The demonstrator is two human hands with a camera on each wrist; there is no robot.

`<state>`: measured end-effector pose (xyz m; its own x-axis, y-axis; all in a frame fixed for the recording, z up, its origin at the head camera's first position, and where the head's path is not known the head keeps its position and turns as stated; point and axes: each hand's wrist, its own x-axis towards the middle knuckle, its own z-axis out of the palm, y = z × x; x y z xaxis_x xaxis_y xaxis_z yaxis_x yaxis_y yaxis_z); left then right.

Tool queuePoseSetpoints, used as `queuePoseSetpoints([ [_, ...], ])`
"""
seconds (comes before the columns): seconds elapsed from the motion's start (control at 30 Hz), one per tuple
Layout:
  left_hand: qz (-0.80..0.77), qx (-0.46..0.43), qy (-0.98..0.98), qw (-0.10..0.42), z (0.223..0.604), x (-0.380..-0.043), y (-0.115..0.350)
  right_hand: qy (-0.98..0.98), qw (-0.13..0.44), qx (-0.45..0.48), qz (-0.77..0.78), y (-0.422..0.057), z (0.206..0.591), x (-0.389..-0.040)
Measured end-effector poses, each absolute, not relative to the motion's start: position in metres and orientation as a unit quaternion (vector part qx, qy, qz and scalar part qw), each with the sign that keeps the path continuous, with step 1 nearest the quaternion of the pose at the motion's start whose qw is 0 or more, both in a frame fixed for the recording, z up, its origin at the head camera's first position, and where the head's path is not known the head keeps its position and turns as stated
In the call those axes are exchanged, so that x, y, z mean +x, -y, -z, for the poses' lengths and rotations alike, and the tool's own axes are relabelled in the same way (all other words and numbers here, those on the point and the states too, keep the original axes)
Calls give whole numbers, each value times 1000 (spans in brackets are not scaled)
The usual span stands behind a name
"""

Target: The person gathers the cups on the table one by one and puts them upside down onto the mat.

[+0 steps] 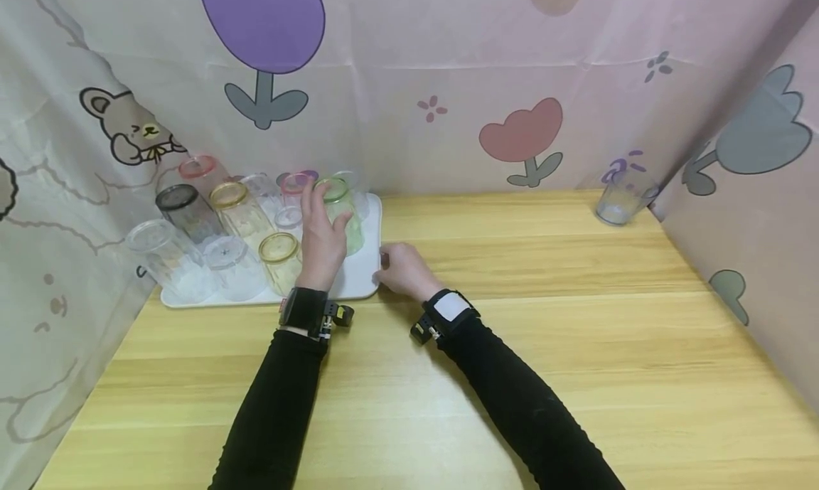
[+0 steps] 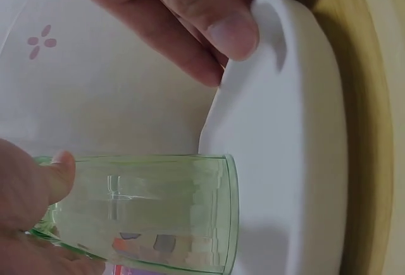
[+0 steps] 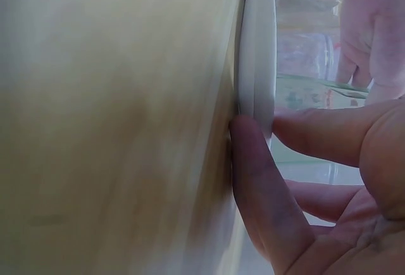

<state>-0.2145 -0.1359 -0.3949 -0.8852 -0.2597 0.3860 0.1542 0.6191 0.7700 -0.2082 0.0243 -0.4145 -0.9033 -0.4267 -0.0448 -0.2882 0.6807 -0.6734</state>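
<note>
My left hand (image 1: 322, 252) grips the top end of a green see-through glass (image 1: 354, 235), which stands mouth down near the right end of a white tray (image 1: 358, 280). Seen from the left wrist, thumb and fingers hold the narrow end of the green glass (image 2: 145, 202), its wide rim at the tray surface (image 2: 259, 161). At the tray's right edge (image 3: 258, 54), my right hand (image 1: 406, 271) pinches the rim between thumb and fingers. Close by the left hand stand a yellow glass (image 1: 279, 252) and a pink-rimmed one (image 1: 296, 185).
Several more upturned glasses crowd the tray's left side, among them a black-rimmed one (image 1: 178, 198) and a red-rimmed one (image 1: 198, 167). A lone clear glass (image 1: 619, 204) stands at the table's far right corner. Printed cloth (image 1: 416, 141) hangs behind the wooden table (image 1: 544, 291).
</note>
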Motion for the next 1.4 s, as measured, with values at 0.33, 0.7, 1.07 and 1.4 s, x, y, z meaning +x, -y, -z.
queuePoseSetpoints([
  [0.33,407,23,865,293,395,-210,140,-888,115,-174,409,-28,416,-209],
  [0.7,351,-46,807,472,385,-213,121,-854,-103,-172,480,-64,381,-223],
  [1.07,300,-76,896,317,392,-208,101,-801,-253,-98,534,-146,353,-246],
  [1.4,261,-57,950,160,399,-203,94,-786,-292,52,542,-235,345,-275],
])
